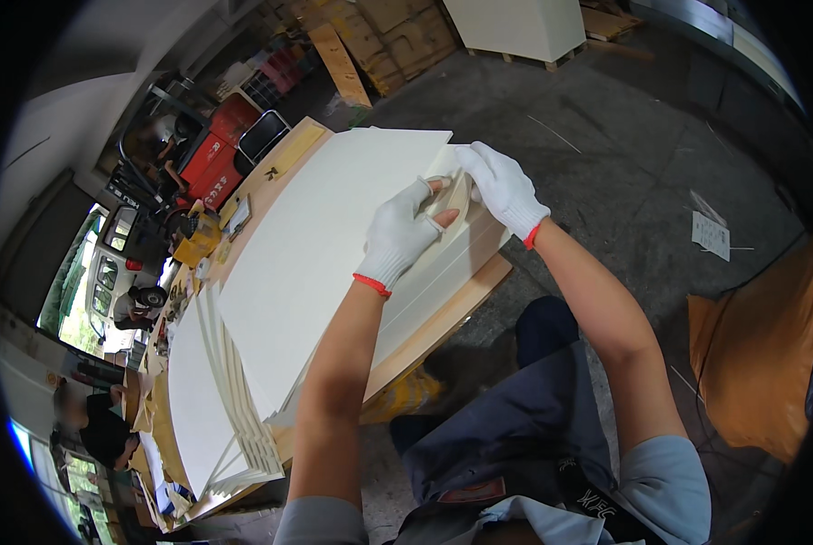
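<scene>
White gloves with red cuffs cover both my hands; on the left one a bare thumb and fingertip stick out. My left hand (406,224) grips the near side of a cream-coloured curved band (458,197), whose exact kind I cannot make out. Across from it, my right hand (504,189) is cupped with its fingers together against the band's far right side. Both hands are at the right corner of a thick stack of white sheets (334,218). The right hand's fingertips are partly hidden.
Under the stack lies a wooden board (443,325). Fanned white sheets (238,400) lie at the left. Beyond stand a red forklift (211,159) and a yellow container (197,241). Another person (106,427) is at the far left. Orange sheeting (756,354) hangs at the right.
</scene>
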### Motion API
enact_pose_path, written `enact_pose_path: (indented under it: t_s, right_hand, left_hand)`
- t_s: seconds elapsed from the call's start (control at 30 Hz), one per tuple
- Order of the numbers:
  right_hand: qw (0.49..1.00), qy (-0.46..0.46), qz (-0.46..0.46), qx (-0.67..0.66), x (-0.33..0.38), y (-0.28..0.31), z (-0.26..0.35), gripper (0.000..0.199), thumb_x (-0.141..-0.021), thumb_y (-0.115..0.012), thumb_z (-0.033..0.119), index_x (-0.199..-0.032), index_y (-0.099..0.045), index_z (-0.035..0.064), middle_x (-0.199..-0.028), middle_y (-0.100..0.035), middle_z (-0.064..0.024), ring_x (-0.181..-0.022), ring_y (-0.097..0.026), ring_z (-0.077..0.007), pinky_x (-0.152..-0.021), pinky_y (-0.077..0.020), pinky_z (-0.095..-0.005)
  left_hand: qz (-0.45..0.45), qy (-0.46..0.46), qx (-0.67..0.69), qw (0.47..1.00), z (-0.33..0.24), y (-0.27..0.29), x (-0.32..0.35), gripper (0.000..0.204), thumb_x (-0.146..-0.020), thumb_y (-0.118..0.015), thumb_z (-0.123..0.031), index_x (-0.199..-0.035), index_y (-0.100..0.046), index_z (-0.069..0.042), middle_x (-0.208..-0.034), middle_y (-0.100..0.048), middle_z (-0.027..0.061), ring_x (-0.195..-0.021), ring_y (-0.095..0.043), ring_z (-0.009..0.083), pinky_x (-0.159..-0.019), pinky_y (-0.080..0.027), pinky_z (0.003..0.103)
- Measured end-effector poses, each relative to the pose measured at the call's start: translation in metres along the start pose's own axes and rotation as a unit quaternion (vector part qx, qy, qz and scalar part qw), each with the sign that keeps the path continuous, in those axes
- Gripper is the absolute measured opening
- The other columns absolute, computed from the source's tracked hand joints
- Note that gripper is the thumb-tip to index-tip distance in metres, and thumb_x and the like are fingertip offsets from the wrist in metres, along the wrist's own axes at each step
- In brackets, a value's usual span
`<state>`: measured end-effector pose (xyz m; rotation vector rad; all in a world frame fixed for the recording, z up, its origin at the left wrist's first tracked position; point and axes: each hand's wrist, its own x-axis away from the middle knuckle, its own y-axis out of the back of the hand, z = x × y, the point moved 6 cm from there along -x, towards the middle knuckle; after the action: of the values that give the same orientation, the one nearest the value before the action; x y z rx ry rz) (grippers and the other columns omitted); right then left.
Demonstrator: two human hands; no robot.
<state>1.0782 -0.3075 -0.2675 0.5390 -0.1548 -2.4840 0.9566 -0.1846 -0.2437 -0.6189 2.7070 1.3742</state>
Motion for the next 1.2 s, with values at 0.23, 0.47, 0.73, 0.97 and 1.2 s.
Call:
enact_pose_path:
  t_s: [0.23, 0.47, 0.73, 0.97, 1.2]
  right_hand:
    - [1.0, -0.016, 0.003, 0.017, 0.006, 0.005, 0.006, 0.052, -0.102, -0.039, 0.051, -0.108, -0.063, 0.0051, -0.088, -0.067, -0.0165, -0.076, -0.067, -0.0293, -0.077, -0.0486, -0.0388]
    - [0.998, -0.002, -0.004, 0.055, 0.004, 0.004, 0.003, 0.053, -0.103, -0.039, 0.052, -0.11, -0.063, 0.0057, -0.089, -0.068, -0.0174, -0.081, -0.067, -0.0311, -0.078, -0.0489, -0.0392]
    - [0.999, -0.014, 0.003, 0.04, 0.003, 0.001, -0.001, 0.051, -0.103, -0.038, 0.05, -0.115, -0.063, 0.0071, -0.093, -0.068, -0.0162, -0.079, -0.068, -0.0288, -0.078, -0.0498, -0.0382]
    - [0.999, -0.026, 0.006, 0.029, 0.005, 0.003, 0.001, 0.051, -0.103, -0.04, 0.051, -0.114, -0.064, 0.0071, -0.09, -0.068, -0.014, -0.076, -0.068, -0.0249, -0.076, -0.0501, -0.0367]
    - [0.999, -0.026, 0.016, 0.043, 0.005, 0.002, 0.003, 0.052, -0.102, -0.041, 0.053, -0.114, -0.064, 0.0081, -0.086, -0.069, -0.0142, -0.076, -0.068, -0.0259, -0.076, -0.0499, -0.0381]
  left_hand:
    - [0.014, 0.007, -0.005, 1.0, -0.005, 0.001, 0.001, 0.047, -0.093, -0.07, -0.027, -0.134, -0.061, -0.003, -0.118, -0.07, 0.0151, -0.106, -0.065, 0.0207, -0.095, -0.049, 0.033]
    - [-0.028, -0.002, -0.055, 0.998, -0.006, 0.003, 0.004, 0.037, -0.098, -0.062, -0.02, -0.134, -0.062, -0.011, -0.11, -0.071, 0.0165, -0.098, -0.067, 0.0223, -0.091, -0.05, 0.032]
    - [0.0, -0.004, -0.032, 0.999, -0.005, -0.002, 0.003, 0.044, -0.092, -0.074, -0.025, -0.132, -0.063, -0.011, -0.089, -0.068, 0.0079, -0.076, -0.062, 0.0153, -0.074, -0.051, 0.03]
    - [0.013, 0.0, -0.01, 1.0, -0.006, -0.002, 0.002, 0.042, -0.094, -0.071, -0.023, -0.134, -0.063, -0.012, -0.084, -0.062, 0.0048, -0.073, -0.059, 0.0125, -0.072, -0.05, 0.029]
    - [-0.036, -0.021, -0.068, 0.997, -0.003, 0.001, 0.006, 0.033, -0.102, -0.054, -0.021, -0.133, -0.063, -0.014, -0.105, -0.072, 0.0129, -0.09, -0.069, 0.0251, -0.083, -0.052, 0.034]
